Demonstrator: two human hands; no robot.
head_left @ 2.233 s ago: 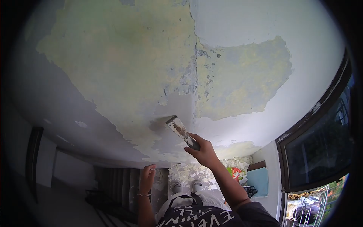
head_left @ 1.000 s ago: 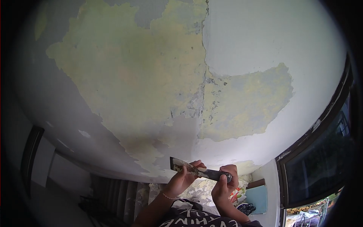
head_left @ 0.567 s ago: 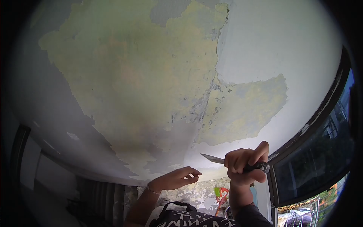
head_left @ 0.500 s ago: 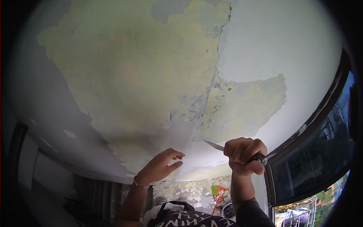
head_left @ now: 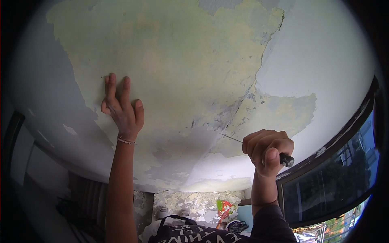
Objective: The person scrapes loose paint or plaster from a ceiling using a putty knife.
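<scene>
My right hand [head_left: 267, 152] is wrapped round the dark handle [head_left: 287, 160] of a scraper, whose thin metal blade [head_left: 231, 137] shows nearly edge-on. The blade points left, its tip at or very close to the wall [head_left: 174, 65], just below a long crack [head_left: 242, 99]. Whether the tip touches cannot be made out. Well to the left, my left hand [head_left: 123, 107] is raised with its fingers spread, the fingertips appearing to rest on the yellowish patch of wall. A bracelet [head_left: 125, 140] circles the left wrist.
A dark-framed window [head_left: 328, 178] stands close to my right arm. Paint flakes litter the floor [head_left: 190, 200] below, where a red and green object [head_left: 223, 208] and a container [head_left: 237, 226] stand. Rough patches of bared wall border the remaining paint.
My left hand has gone up and left to the wall, its fingers spreading. My right hand has risen slightly with the scraper, bringing the blade nearer the crack. The view has shifted.
</scene>
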